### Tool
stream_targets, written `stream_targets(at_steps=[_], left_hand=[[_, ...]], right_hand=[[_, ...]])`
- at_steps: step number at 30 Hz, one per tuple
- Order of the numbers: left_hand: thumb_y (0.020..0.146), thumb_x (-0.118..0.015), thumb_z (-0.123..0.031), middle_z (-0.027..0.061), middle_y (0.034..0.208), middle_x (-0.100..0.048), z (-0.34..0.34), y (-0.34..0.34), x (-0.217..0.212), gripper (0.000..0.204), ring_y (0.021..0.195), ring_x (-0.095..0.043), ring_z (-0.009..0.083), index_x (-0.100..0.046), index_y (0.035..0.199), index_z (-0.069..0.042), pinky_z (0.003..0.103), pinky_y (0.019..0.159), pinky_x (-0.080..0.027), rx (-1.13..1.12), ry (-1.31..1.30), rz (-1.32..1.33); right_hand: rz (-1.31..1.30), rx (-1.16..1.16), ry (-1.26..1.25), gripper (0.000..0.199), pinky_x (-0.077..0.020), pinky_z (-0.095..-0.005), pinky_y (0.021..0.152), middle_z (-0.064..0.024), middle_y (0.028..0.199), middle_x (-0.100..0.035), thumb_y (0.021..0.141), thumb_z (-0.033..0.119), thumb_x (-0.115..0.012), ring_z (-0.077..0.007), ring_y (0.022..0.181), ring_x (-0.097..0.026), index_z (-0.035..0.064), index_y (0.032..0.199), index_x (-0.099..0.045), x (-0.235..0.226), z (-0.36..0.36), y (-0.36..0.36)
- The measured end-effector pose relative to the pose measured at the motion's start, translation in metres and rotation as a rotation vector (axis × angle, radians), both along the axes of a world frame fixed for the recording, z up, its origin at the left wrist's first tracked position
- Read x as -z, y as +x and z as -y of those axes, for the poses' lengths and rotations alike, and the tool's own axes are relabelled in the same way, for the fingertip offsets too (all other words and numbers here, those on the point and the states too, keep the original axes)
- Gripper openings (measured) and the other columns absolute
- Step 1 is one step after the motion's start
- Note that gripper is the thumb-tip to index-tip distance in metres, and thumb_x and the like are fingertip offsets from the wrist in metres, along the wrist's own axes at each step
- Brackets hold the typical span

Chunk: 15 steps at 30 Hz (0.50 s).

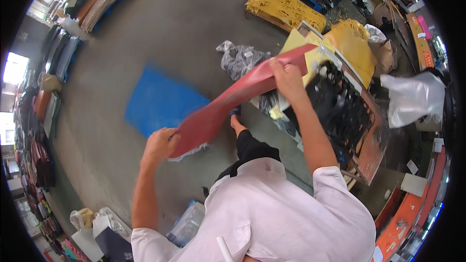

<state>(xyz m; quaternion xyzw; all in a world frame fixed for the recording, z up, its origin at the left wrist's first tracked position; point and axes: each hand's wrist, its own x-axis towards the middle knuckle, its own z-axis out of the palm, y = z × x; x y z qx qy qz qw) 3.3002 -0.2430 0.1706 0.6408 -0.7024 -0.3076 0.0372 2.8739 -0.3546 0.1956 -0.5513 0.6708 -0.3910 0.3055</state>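
A long, flexible red sheet is stretched between my hands, twisted along its length, its near left end showing a pale, ragged edge. My left hand is closed on its lower left end. Higher and to the right, my right hand pinches the upper edge near the other end, thumb on the side facing me. The sheet hangs above the floor, with its right end over a cluttered wooden table. On that table lie a heap of black cut-out scraps and yellow sheets.
A blue flat sheet lies on the floor beyond my left hand. Grey plastic bags sit near the table. Farther back is a yellow perforated stack on a pallet. A clear plastic bag is at the right; stacked materials line the left.
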Motion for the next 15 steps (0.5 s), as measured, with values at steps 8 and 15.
stream_targets(at_steps=[8,15], left_hand=[[0.090,-0.083,-0.024,0.0206,0.144,-0.061,0.278,-0.099,0.050,0.069,0.126,-0.065,0.0340,-0.052,0.145,0.003,0.040,0.103,-0.054,-0.154,-0.391,-0.526],[0.105,-0.057,-0.011,0.0172,0.139,-0.062,0.449,-0.012,-0.020,0.040,0.120,-0.069,0.0315,-0.051,0.144,-0.002,0.045,0.091,-0.062,-0.798,-0.355,-1.356]], right_hand=[[-0.201,-0.484,-0.334,0.017,-0.0574,-0.0513,0.066,-0.0101,0.091,-0.072,0.091,0.020,-0.071,-0.0368,0.082,-0.072,0.0071,0.101,-0.072,-0.023,0.209,0.188],[0.315,-0.751,-0.493,0.026,-0.0574,-0.0440,0.092,-0.0160,0.115,-0.074,0.092,0.020,-0.074,-0.0374,0.104,-0.071,0.0049,0.113,-0.074,-0.024,0.341,0.207]])
